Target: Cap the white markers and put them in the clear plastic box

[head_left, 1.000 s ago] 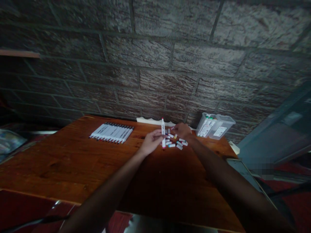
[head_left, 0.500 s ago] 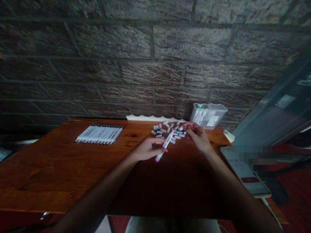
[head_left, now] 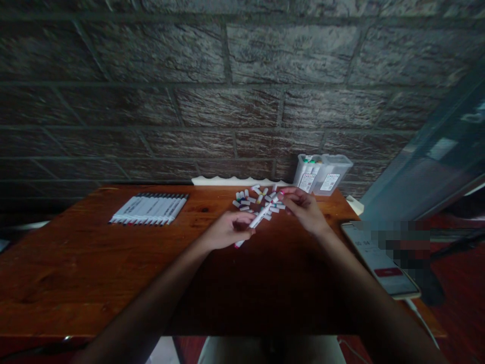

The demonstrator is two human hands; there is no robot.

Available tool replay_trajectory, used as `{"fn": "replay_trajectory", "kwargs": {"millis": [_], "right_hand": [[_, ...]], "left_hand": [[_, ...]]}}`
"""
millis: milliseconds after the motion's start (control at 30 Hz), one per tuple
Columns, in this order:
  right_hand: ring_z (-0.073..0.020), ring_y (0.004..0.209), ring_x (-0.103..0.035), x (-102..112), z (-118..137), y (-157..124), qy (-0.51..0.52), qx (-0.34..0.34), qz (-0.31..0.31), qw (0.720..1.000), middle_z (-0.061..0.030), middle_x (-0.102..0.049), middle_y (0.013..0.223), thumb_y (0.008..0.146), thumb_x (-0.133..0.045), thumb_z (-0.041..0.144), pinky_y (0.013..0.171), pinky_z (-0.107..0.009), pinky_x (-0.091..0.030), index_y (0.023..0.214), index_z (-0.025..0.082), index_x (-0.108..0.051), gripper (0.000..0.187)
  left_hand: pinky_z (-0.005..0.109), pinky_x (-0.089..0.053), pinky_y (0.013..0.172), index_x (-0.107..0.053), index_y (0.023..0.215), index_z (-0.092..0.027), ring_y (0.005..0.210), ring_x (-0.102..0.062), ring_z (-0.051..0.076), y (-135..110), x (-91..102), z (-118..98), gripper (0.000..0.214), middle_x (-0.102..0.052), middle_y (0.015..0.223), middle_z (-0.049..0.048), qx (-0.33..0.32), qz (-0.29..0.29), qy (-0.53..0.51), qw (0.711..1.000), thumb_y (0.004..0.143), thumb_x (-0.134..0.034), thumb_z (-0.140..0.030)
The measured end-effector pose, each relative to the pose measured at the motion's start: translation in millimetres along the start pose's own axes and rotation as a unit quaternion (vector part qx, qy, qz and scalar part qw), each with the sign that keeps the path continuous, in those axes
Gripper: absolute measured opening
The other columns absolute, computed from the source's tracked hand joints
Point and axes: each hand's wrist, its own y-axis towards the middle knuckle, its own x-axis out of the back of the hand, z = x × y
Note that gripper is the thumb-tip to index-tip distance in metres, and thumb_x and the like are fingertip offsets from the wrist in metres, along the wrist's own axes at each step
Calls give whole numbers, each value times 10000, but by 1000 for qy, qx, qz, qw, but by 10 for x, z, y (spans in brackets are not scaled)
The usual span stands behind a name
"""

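Observation:
Between thumb and fingers, my left hand (head_left: 229, 230) grips a white marker (head_left: 260, 216) with a pink lower end, slanting up to the right. My right hand (head_left: 304, 207) pinches a white marker cap (head_left: 276, 197) with a pink tip at the marker's upper end. Cap and marker line up there; whether the cap is seated I cannot tell. Behind and under the marker lies a loose heap of white caps (head_left: 245, 200) with coloured ends, partly hidden by the marker and fingers.
A neat row of white markers (head_left: 149, 209) lies on the wooden table (head_left: 94, 273) at left. Clear plastic boxes (head_left: 329, 174), one holding markers, stand at the back right. A phone (head_left: 379, 260) with a cable lies at the right edge. A brick wall (head_left: 250, 108) rises behind.
My right hand has brought the pink-tipped cap left and in line with the marker's upper end. My left hand still holds the marker. The whole view has shifted slightly.

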Motion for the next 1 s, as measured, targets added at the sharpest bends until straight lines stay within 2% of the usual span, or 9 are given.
{"fn": "replay_trajectory", "kwargs": {"millis": [167, 333, 500, 600, 833, 900, 1000], "right_hand": [[-77, 550, -510, -6, 8, -14, -14, 22, -4, 1000, 1, -675, 752, 708, -749, 447, 493, -205, -409, 937, 182, -631, 369], [-90, 563, -526, -34, -39, -37, -48, 34, 15, 998, -12, -685, 774, 715, -746, 437, 490, -217, -398, 927, 180, -651, 346], [-94, 551, -531, -36, -16, -56, -72, 27, 25, 997, -9, -695, 745, 735, -731, 432, 510, -230, -395, 855, 183, -681, 281], [-92, 549, -507, -43, 17, -73, -101, 25, 40, 994, -6, -687, 724, 760, -702, 450, 525, -236, -393, 797, 179, -702, 274], [-96, 540, -483, -34, -25, -87, -120, -13, 57, 991, 8, -643, 645, 736, -694, 541, 517, -234, -367, 735, 175, -691, 366], [-97, 554, -484, -19, -28, -73, -127, -16, 45, 991, 14, -615, 613, 733, -682, 572, 530, -231, -367, 688, 175, -685, 400], [-95, 523, -438, -35, -12, -58, -115, -23, -29, 993, 18, -528, 540, 753, -607, 659, 501, -233, -335, 642, 175, -680, 502]], "left_hand": [[201, -487, 682, -743, 951, -165, 667, -617, 121, 8, -20, -33, 338, -707, 758, 24, -9, -24, -19, 999, 639, -751, -35], [200, -486, 635, -733, 997, -187, 620, -588, 115, 9, -32, -3, 374, -696, 760, 13, 5, -17, -52, 998, 648, -757, -54], [206, -492, 772, -736, 951, -177, 784, -638, 135, 38, -28, 9, 328, -714, 949, 48, -42, -80, -6, 996, 648, -764, -55], [202, -474, 849, -741, 941, -183, 874, -643, 154, 35, -23, -20, 284, -715, 980, 47, -52, -107, 18, 993, 681, -749, -69], [200, -473, 904, -758, 913, -198, 1043, -647, 219, -16, -34, -46, 264, -739, 1003, 57, 23, -141, -70, 987, 694, -740, -53], [206, -473, 917, -760, 892, -203, 1051, -649, 219, -22, -47, -45, 257, -741, 1002, 55, 26, -134, -72, 988, 691, -740, -45], [214, -455, 958, -766, 885, -209, 1074, -643, 223, -34, -112, -33, 268, -741, 1015, 54, 19, -97, -70, 993, 679, -748, -38]]}}
